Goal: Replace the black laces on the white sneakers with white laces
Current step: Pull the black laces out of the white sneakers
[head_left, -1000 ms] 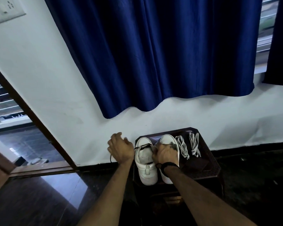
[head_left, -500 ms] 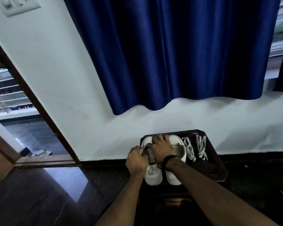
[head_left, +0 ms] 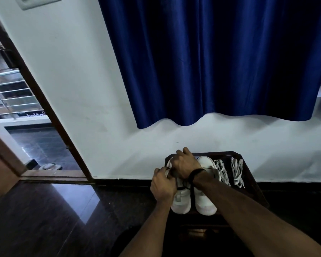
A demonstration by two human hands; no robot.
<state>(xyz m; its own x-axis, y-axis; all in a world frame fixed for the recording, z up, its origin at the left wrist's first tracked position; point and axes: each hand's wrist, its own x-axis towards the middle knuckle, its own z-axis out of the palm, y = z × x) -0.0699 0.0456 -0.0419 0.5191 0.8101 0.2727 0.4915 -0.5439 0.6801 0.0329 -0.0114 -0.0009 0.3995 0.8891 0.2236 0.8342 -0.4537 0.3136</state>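
Two white sneakers stand side by side on a dark stool (head_left: pixel 253 184), toes toward me: the left sneaker (head_left: pixel 181 204) and the right sneaker (head_left: pixel 206 201). My left hand (head_left: pixel 162 186) is curled against the left sneaker's outer side and pinches the black lace (head_left: pixel 183 187) at the eyelets. My right hand (head_left: pixel 184 164), with a black band on its wrist, reaches across and grips the top of the left sneaker, hiding its opening. One black strand hangs down between the shoes. Two bundles of white laces (head_left: pixel 223 171) (head_left: pixel 236 172) lie on the stool, right of the sneakers.
The stool stands against a white wall under a blue curtain (head_left: pixel 211 62). An open doorway (head_left: pixel 26 127) with a brown frame is at the left, with a sandal beyond its threshold. The floor around the stool is dark and glossy.
My left hand came back in from the left to the left sneaker's side. My right hand shifted from the right sneaker onto the left one. The camera moved closer and left.
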